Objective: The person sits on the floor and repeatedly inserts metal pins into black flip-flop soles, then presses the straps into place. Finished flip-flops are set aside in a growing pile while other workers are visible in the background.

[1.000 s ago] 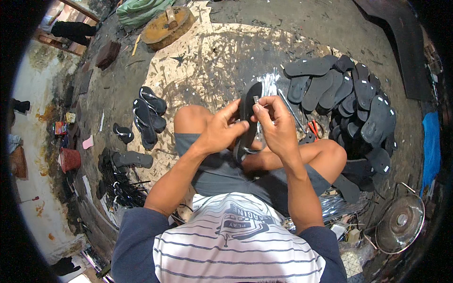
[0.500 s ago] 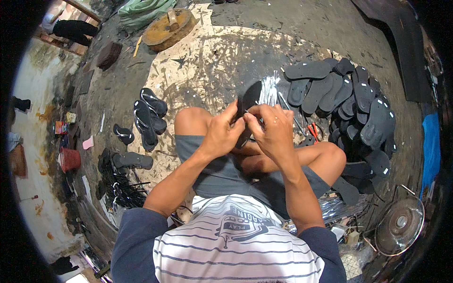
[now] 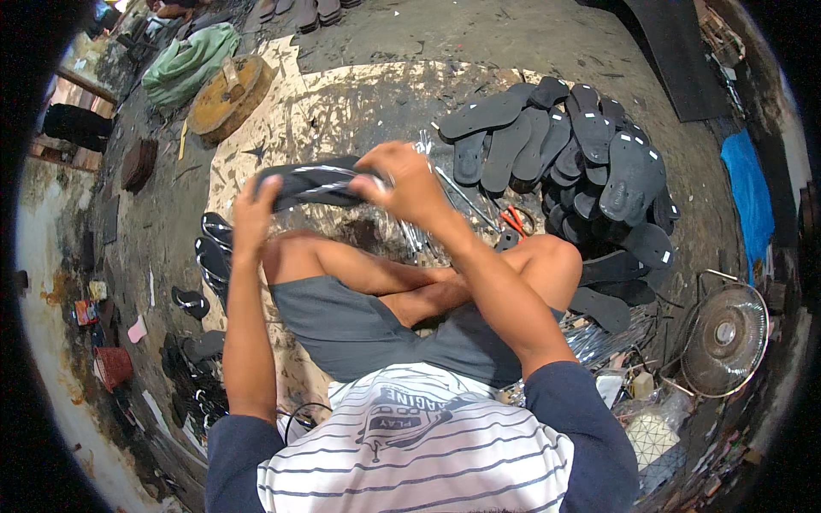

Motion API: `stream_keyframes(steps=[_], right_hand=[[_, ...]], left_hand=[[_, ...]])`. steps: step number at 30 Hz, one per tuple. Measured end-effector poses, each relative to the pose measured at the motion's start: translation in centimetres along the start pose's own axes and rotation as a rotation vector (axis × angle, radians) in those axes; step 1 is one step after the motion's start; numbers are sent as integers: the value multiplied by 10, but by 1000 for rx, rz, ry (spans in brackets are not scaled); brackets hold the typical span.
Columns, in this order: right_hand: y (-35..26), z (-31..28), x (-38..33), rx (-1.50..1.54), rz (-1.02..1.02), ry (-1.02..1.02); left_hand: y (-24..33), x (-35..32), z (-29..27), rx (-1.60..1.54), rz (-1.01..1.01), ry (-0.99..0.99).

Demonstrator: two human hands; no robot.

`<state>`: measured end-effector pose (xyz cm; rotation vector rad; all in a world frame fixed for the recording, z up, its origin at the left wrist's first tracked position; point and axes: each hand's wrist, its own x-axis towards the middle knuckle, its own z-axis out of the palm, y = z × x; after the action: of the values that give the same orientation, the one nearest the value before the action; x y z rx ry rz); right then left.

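Note:
A black flip-flop (image 3: 318,181) with shiny silver-edged straps is held sideways above my crossed legs. My left hand (image 3: 254,212) grips its left end, thumb on top. At the other end my right hand (image 3: 404,178) is closed round it, a little blurred. Below the flip-flop, shiny silver strips (image 3: 416,239) lie on the floor sheet. A pair of black flip-flops (image 3: 214,248) rests beyond my left knee, partly covered by my left forearm.
To the right a heap of black foot-shaped soles (image 3: 633,175) is piled up. Between it and me lie an orange-handled tool (image 3: 516,222) and a thin metal rod (image 3: 466,198). A fan (image 3: 725,332) stands at the right. A rusty round block (image 3: 231,98) sits far left.
Both hands have moved left and farther from my body. The flip-flop has swung from upright to sideways, and my left hand has shifted to its far-left end. The whole view has also shifted.

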<state>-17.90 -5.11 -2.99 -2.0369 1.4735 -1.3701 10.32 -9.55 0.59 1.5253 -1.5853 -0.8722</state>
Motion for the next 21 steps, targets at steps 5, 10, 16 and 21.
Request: stream_keyframes(steps=[5, 10, 16, 21], right_hand=[[188, -52, -74, -592, 625, 220], [199, -17, -85, -534, 1448, 412], [186, -9, -90, 317, 1138, 841], [0, 56, -79, 329, 509, 192]], left_hand=[[-178, -14, -142, -210, -271, 515], [-281, -109, -231, 11, -588, 723], [-129, -39, -107, 475, 5, 454], [-1, -20, 21, -372, -177, -122]])
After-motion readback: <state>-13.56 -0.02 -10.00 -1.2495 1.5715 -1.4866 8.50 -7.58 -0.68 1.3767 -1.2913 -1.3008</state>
